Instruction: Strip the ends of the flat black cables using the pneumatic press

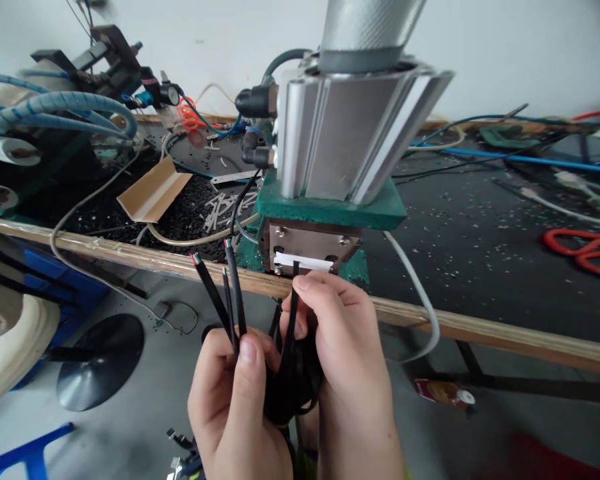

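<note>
My left hand [240, 400] is closed around several black cables [234, 293], pinched under the thumb. Their cut ends point up and show small red, green and white wire cores. My right hand [340, 333] pinches one black cable [293, 310] between thumb and fingers. The tip of that cable stands in front of the white strip on the metal stripping head [307, 243] of a pneumatic machine [350, 133]; whether it touches cannot be made out. A dark bundle of cable [295, 387] hangs between both hands.
Red-handled scissors [580, 250] lie at the right of the black bench. A cardboard piece [154, 190], short white offcuts [225, 210] and black scraps lie left of the machine. A grey hose [420, 287] loops over the wooden bench edge [480, 333]. A stool [10, 333] stands at left.
</note>
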The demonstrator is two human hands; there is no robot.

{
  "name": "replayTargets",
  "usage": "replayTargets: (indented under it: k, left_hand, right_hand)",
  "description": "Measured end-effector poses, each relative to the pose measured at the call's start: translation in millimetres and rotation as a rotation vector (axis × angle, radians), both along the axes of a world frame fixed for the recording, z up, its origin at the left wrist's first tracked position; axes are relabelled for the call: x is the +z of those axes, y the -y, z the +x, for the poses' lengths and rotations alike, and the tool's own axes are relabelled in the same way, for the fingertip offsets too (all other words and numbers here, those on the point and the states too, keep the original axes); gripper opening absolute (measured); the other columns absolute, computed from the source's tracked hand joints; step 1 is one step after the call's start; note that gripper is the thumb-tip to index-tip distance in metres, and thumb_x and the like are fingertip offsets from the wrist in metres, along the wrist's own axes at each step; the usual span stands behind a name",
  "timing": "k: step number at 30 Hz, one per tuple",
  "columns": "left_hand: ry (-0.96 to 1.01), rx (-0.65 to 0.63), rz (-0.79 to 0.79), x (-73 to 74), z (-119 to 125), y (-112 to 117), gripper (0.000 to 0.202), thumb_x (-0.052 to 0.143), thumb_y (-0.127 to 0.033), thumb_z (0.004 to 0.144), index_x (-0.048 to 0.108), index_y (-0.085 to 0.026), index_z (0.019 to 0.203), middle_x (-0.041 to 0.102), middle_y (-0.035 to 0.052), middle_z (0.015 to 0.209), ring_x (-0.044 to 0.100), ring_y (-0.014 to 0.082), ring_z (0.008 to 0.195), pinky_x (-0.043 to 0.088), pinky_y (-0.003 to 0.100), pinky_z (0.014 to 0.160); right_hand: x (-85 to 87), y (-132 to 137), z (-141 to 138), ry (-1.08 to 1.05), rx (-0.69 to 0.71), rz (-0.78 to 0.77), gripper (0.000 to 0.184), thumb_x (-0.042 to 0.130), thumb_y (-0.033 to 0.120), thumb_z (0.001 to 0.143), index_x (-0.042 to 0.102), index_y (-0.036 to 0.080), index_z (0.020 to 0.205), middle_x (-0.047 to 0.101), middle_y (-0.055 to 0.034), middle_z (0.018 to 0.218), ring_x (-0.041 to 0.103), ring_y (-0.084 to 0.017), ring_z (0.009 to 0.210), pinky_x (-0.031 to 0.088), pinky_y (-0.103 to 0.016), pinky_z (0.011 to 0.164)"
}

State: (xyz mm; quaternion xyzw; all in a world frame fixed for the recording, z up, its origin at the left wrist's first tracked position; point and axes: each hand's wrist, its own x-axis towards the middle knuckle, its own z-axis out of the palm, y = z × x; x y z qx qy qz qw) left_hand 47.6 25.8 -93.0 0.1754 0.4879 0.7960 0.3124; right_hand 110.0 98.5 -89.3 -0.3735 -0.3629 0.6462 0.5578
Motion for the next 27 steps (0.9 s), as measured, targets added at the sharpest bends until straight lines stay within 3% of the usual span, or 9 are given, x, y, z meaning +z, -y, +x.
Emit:
replayTargets:
  k: [9, 16, 21, 27]
  left_hand:
    - [0.049, -0.005, -0.061, -20.8, 0, 3, 0.054, 0.105, -0.061, 0.083, 0.069, -0.022, 0.072, 0.063, -0.0025, 0.071, 0.054, 0.0119, 0.064, 0.048, 0.017, 0.056]
    - [0.042, -0.017, -0.039, -24.4, 0, 4, 0.054, 0.102, -0.062, 0.087, 0.070, -0.021, 0.074, 0.063, -0.0029, 0.074, 0.053, 0.0108, 0.064, 0.047, 0.017, 0.057]
    - [0.065, 0.015, -0.057, -25.2, 0, 4, 0.052, 0.107, -0.060, 0.080, 0.073, -0.021, 0.076, 0.063, -0.0037, 0.074, 0.052, 0.0099, 0.063, 0.049, 0.015, 0.057]
    - [0.072, -0.033, -0.024, -27.1, 0, 7, 0.049, 0.107, -0.058, 0.079, 0.077, -0.021, 0.074, 0.061, -0.0026, 0.068, 0.058, 0.0108, 0.062, 0.055, 0.015, 0.058]
  right_hand:
    - [-9.5, -1, 1, 0.106, -0.035, 0.137, 0.036, 0.083, 0.041, 0.095, 0.076, 0.022, 0.066, 0.061, 0.0037, 0.051, 0.055, -0.012, 0.047, 0.042, -0.023, 0.051]
    - [-16.4, 1, 4, 0.135, 0.004, 0.197, 0.037, 0.082, 0.046, 0.100, 0.076, 0.022, 0.074, 0.060, 0.0044, 0.053, 0.052, -0.012, 0.048, 0.040, -0.025, 0.052]
    - [-19.2, 3, 8, 0.200, 0.049, 0.236, 0.039, 0.081, 0.050, 0.101, 0.075, 0.022, 0.073, 0.059, 0.0030, 0.056, 0.051, -0.014, 0.052, 0.039, -0.026, 0.053]
    - [-15.5, 4, 12, 0.219, 0.114, 0.355, 0.038, 0.087, 0.041, 0.095, 0.070, 0.023, 0.067, 0.057, 0.0040, 0.057, 0.047, -0.012, 0.050, 0.035, -0.026, 0.051]
